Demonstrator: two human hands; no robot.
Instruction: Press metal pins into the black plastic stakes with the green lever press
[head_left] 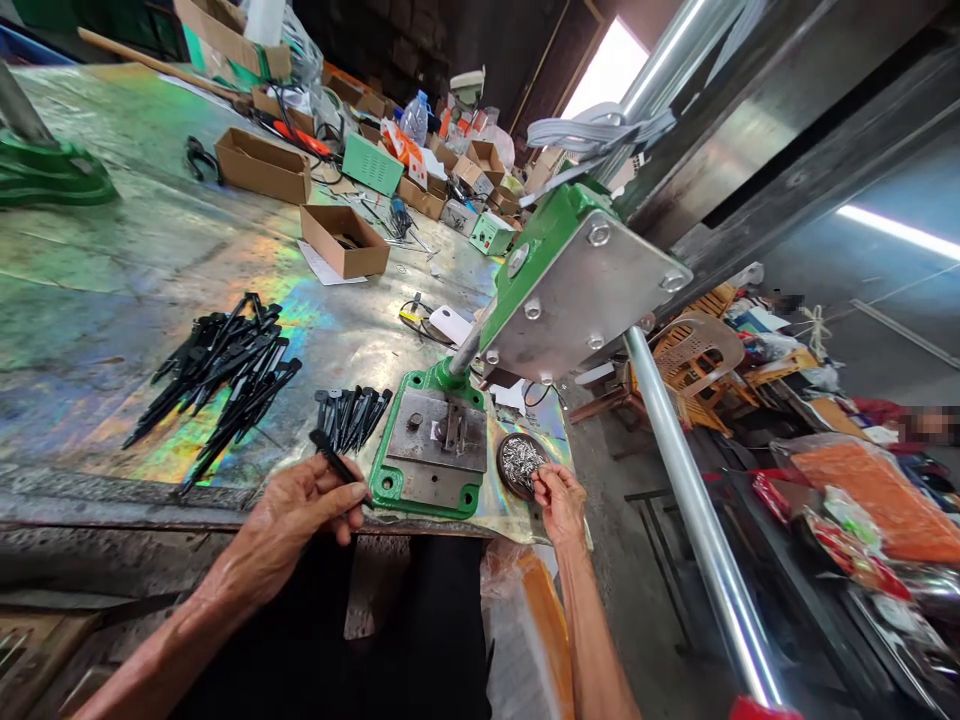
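My left hand point(311, 505) grips a black plastic stake point(332, 455) between thumb and fingers, just left of the green press base point(380, 484). My right hand point(559, 495) is at the right edge of a round dark dish point(501, 476) full of small shiny metal pieces point(520, 462). Its thumb and fingertips are pinched together; whatever is between them is too small to make out. Steel plates with a small fixture point(455, 430) sit on the press base. A small pile of black stakes point(349, 418) lies beside the base, and a larger pile point(232, 365) lies farther left.
The press's green head with its steel plate point(589, 290) overhangs the base, and a long metal lever point(697, 510) slants down on the right. Open cardboard boxes point(346, 243), tools and green devices point(373, 165) crowd the back. The table's front edge point(150, 514) is close to me.
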